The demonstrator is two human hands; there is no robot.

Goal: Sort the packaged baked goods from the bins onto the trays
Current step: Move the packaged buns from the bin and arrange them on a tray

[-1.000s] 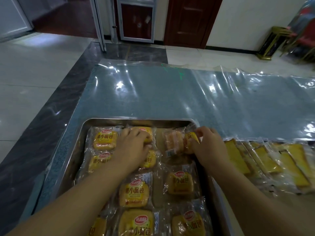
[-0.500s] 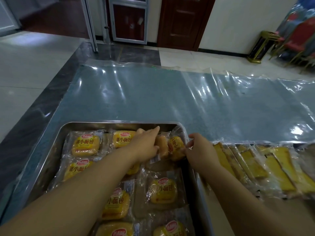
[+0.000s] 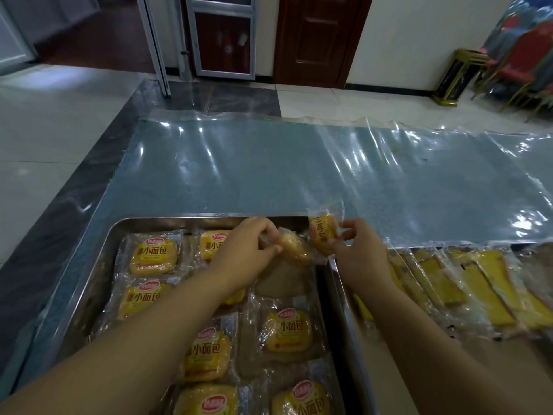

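Tabletop [image 3: 299,175], under clear film, carries two steel trays side by side. Left tray [image 3: 179,220] is nearly full of yellow bun packs [image 3: 152,256] in rows. Right tray [image 3: 443,244] holds long cake slices [image 3: 443,283].

Half a sec ago both hands were low on two packs bunched in the left tray's far right corner. Now those packs are up and split, one per hand, and the corner slot shows bare tray bottom. Prob. the pair sat crooked or stacked and is being re-laid, so that slot isn't filled yet; the rest of the tray looks set.

L hand [image 3: 242,253] grips the plain-side pack [image 3: 294,248]. Its fingers [image 3: 269,232] curl over the pack's left end w/ thumb below, and the pack is tilted just above the bare slot. R hand [image 3: 359,256] pinches the label-side pack [image 3: 323,233] by its right edge, fingertips [image 3: 353,226] clamped on the wrapper. That pack stands on edge over the tray's corner rim. The two packs are just beside each other; can't tell if they touch.
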